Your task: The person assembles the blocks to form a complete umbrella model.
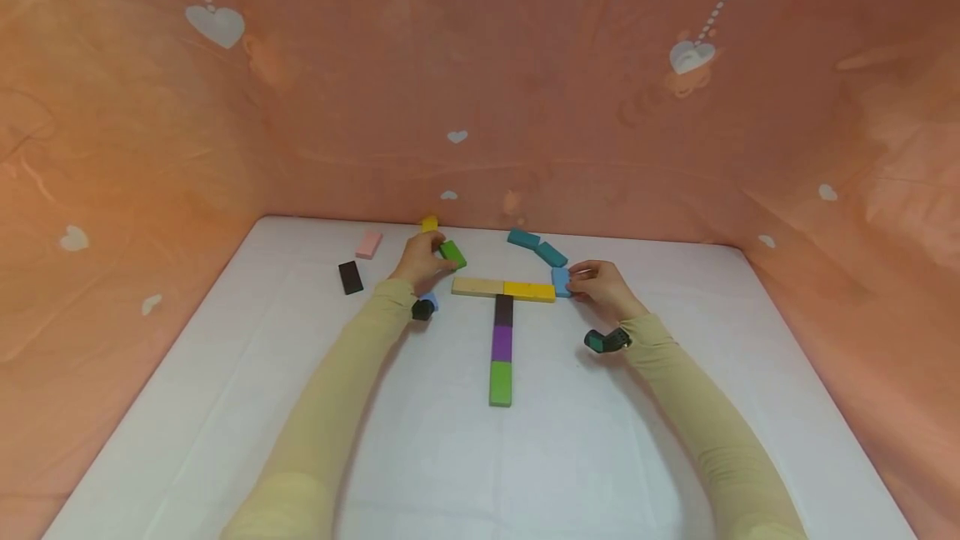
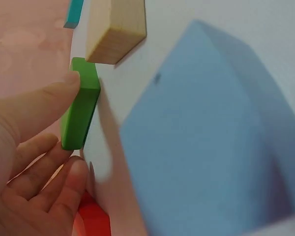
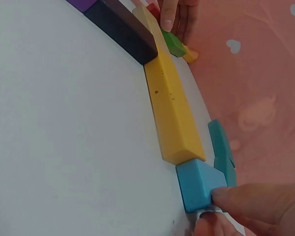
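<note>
By the left hand (image 1: 420, 260) a green block (image 1: 453, 255) is pinched; by the right hand (image 1: 606, 287), a light-blue block (image 1: 559, 282) is held, apparently touching the long yellow block (image 1: 529, 292).

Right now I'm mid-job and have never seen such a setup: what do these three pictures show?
There is no machine here: a person works with bare hands. The wide picture comes from a camera on the head; the other two come from wrist cameras, each watching its own hand.

On the white surface, a wooden block and a yellow block meet end to end. From their join, a black block, a purple block and a lime block run toward the person, forming a T. Two teal blocks lie beyond.

The left hand holds a green block between thumb and fingers. The right hand pinches a light blue block at the yellow block's far end.
</note>
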Available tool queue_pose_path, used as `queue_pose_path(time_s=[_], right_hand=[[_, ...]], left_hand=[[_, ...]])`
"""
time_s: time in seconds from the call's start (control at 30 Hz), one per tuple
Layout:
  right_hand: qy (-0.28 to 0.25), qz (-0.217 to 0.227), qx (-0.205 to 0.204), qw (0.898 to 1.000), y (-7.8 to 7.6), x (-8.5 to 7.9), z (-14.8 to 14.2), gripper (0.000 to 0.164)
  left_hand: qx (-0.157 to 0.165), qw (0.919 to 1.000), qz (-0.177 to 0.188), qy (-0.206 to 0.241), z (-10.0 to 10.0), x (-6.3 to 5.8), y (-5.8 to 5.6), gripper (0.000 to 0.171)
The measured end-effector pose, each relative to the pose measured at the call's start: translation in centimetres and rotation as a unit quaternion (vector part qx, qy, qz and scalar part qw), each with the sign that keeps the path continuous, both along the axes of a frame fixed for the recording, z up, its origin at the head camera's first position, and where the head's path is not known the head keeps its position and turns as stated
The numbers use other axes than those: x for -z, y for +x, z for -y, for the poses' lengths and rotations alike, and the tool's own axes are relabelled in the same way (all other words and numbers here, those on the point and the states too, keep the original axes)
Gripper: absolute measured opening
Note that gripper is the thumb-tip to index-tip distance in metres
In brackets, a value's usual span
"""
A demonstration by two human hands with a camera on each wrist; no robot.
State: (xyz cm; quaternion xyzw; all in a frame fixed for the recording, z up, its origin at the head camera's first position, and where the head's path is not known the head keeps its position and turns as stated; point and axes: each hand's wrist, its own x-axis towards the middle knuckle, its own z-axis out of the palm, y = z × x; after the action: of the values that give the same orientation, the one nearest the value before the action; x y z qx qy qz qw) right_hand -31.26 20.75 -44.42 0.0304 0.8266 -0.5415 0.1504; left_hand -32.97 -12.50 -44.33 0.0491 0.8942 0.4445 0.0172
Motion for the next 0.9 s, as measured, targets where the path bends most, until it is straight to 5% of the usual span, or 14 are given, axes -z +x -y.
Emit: queue_pose_path(time_s=[0.3,0.73,0.9], right_hand=[[0.006,-0.005,-0.004,1.0,-0.1,0.1,-0.1,0.04],[0.004,-0.004,-0.008,1.0,0.1,-0.3,0.0,0.039],[-0.002,0.002,-0.005,1.0,0.2,-0.2,0.0,0.039]], left_hand=[[0.012,0.9975,0.01,0.07,1.2,0.0,0.7,0.062],[0.044,0.9943,0.035,0.09,2.5,-0.1,0.4,0.057],[0.032,0.9937,0.038,0.101,2.5,-0.3,0.7,0.045]])
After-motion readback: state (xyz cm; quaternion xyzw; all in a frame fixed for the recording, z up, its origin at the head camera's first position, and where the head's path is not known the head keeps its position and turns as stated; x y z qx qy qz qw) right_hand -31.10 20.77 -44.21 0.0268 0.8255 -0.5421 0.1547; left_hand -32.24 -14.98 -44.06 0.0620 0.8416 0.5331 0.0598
